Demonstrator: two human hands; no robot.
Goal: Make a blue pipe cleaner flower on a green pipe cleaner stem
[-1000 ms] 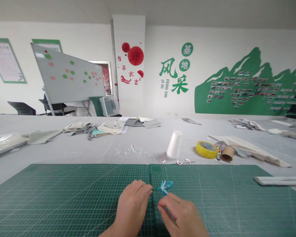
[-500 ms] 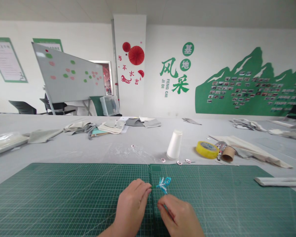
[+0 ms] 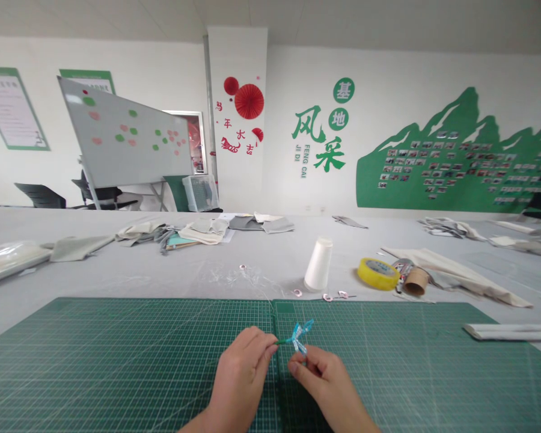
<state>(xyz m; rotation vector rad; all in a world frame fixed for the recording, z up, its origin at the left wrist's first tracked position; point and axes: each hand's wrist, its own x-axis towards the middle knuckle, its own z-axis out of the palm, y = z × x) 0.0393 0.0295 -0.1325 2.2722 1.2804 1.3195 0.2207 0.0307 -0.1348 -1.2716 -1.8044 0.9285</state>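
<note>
Now a blue beaded flower lies sideways above the green cutting mats, its stem pinched in the left hand's grip. The right hand is at the lower petal; whether its grip holds that, I cannot tell. Beyond, a white cone stands on the counter.

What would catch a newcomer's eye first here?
Probably the blue beaded sprig over the green mat, its green stem pinched in the left hand, the right hand close to its lower tip. Behind it, a white cone stands on the table, left of yellow tape. Farther back, red fans brighten the pillar.
</note>
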